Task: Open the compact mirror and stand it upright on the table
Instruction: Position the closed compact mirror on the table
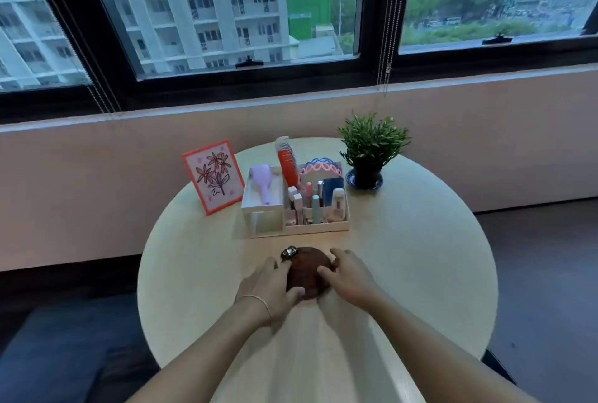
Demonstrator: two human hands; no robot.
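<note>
A round, dark brown compact mirror point(307, 268) lies flat and closed on the round beige table point(404, 257), near its middle. A small shiny clasp or charm point(289, 252) shows at its far left edge. My left hand point(270, 286) grips the compact's left side, thumb on the near rim. My right hand point(348, 276) holds its right side, fingers curled over the edge. The near part of the compact is hidden by my fingers.
Behind the compact stands a white organizer point(293, 208) with brushes, a comb, headbands and cosmetics. A framed flower drawing point(213, 176) leans at the back left. A potted plant point(369, 150) sits at the back right. A wall and window lie beyond the table.
</note>
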